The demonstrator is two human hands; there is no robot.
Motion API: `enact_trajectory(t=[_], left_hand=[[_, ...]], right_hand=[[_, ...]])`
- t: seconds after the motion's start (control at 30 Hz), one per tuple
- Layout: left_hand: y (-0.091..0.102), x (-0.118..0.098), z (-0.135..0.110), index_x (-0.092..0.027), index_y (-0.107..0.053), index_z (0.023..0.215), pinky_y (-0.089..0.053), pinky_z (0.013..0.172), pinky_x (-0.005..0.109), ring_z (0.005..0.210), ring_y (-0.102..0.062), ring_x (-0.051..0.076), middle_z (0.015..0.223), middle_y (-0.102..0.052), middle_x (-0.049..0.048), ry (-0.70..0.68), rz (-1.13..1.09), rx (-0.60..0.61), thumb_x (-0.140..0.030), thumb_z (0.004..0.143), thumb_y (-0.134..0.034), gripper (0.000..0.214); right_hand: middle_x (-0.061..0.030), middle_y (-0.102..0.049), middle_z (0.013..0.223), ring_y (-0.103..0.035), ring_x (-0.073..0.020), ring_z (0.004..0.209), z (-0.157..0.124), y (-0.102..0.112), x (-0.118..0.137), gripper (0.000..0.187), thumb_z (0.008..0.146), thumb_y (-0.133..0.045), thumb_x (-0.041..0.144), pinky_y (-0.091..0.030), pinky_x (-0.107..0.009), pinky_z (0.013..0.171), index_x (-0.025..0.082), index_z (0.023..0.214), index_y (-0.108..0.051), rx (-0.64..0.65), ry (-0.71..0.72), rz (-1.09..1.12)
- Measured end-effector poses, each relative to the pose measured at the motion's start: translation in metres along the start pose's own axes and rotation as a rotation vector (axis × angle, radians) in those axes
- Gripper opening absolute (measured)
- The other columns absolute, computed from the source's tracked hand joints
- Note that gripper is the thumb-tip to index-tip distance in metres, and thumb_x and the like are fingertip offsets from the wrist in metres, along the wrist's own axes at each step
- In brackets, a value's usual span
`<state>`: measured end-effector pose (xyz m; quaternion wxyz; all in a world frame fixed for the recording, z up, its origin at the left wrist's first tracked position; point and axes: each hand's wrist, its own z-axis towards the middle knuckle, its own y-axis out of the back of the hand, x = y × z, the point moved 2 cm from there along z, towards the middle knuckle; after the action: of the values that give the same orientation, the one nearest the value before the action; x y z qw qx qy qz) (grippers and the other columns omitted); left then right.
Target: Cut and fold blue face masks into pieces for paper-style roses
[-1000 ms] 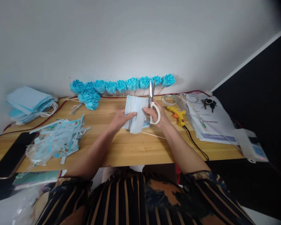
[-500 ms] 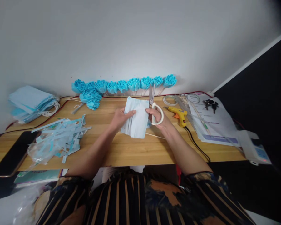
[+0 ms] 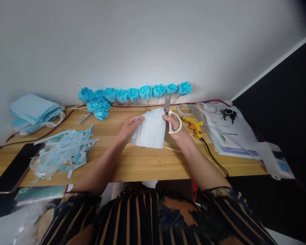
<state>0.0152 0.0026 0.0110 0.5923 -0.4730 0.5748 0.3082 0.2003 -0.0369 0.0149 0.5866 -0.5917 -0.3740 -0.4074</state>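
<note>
A pale blue-white pleated face mask point(image 3: 151, 131) is stretched between my two hands above the middle of the table. Its left edge is pinched in my left hand point(image 3: 132, 127), thumb on top. My right hand point(image 3: 175, 128) grips the mask's upper right corner and also keeps hold of scissors point(image 3: 177, 123), whose white handle loops round the hand. The metal blades point up and away, toward the blue flowers, and look nearly closed. Below the mask, a thin pale stick point(image 3: 172, 149) lies on the wooden table point(image 3: 142, 166), partly hidden by the mask.
Blue flowers point(image 3: 133, 94) line the wall. Left are stacked masks point(image 3: 35, 107), a pile of cut strips point(image 3: 66, 149) and a phone point(image 3: 14, 166). Right are a yellow glue gun point(image 3: 197, 126) with a black cord, a tape roll point(image 3: 185, 109), papers point(image 3: 238, 136) and keys point(image 3: 228, 113).
The mask has been pulled wider and its pleats spread out. My right hand, with the scissors, has shifted slightly to the right; my left hand has moved up a little along the edge.
</note>
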Motion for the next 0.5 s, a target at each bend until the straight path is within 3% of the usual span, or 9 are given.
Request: enact_trajectory(t=[0.13,0.33,0.5], left_hand=[[0.003,0.005,0.003,-0.015,-0.067,0.072,-0.043,0.051,0.025,0.055,-0.059,0.015,0.063,-0.066,0.0016,0.006,0.003,-0.060,-0.065,0.055,-0.082,0.054],[0.004,0.009,0.006,-0.015,-0.068,0.074,-0.045,0.055,0.026,0.060,-0.061,0.016,0.067,-0.068,0.0029,-0.053,-0.007,-0.026,-0.063,0.064,-0.078,0.050],[0.007,0.005,0.007,-0.016,-0.071,0.077,-0.046,0.057,0.025,0.064,-0.065,0.017,0.069,-0.071,0.0032,-0.078,-0.041,-0.012,-0.058,0.068,-0.078,0.044]], right_hand=[[-0.0018,-0.073,0.085,-0.069,-0.0245,0.090,0.000,-0.003,-0.006,0.039,0.068,-0.081,0.047,-0.055,-0.036,0.079,0.023,0.095,-0.065,0.032,0.013,-0.020],[0.0036,-0.066,0.078,-0.062,-0.0167,0.073,-0.001,0.000,-0.011,0.043,0.063,-0.086,0.039,-0.050,-0.031,0.072,0.023,0.095,-0.063,-0.070,0.093,-0.105],[0.0012,-0.067,0.078,-0.065,-0.0203,0.077,0.002,0.004,-0.012,0.037,0.066,-0.082,0.040,-0.051,-0.034,0.072,0.023,0.094,-0.064,-0.006,0.040,-0.079]])
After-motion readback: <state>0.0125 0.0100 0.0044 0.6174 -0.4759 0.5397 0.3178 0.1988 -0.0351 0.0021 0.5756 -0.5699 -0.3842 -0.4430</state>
